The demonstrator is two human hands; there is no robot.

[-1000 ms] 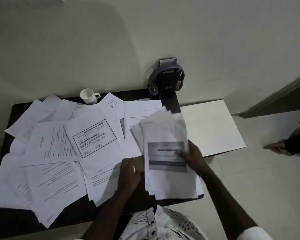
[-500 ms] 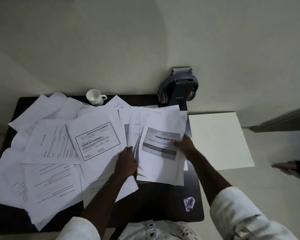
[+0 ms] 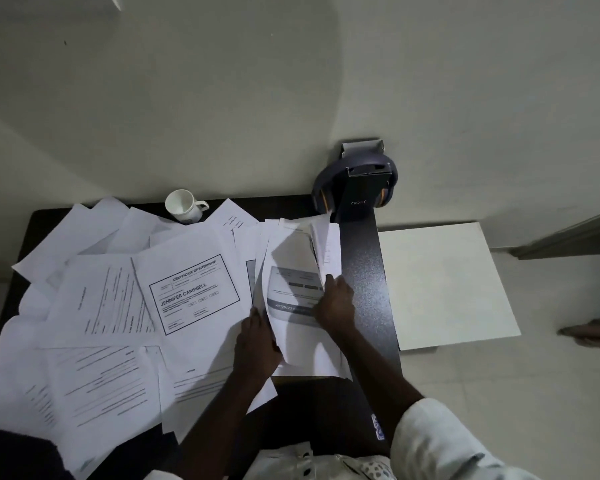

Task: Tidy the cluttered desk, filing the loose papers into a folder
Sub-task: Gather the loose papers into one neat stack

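Observation:
A stack of gathered papers (image 3: 291,265) stands partly lifted at the right of the dark desk (image 3: 364,271), its top sheet bearing grey bands. My left hand (image 3: 257,344) grips the stack's left edge near the bottom. My right hand (image 3: 335,303) holds its right edge, where some sheets curl upward. Loose printed sheets (image 3: 94,368) cover the left and middle of the desk, among them a certificate (image 3: 194,292) with a black frame. No folder can be made out for sure.
A white mug (image 3: 184,206) stands at the back of the desk. Headphones on a dark box (image 3: 357,188) sit at the back right corner by the wall. A white square surface (image 3: 444,285) adjoins the desk's right side. Someone's foot (image 3: 589,332) shows at the far right.
The stack has shifted left and farther onto the desk, bending between both hands. Its right-hand sheets have curled up, and my right hand has moved up along the right edge.

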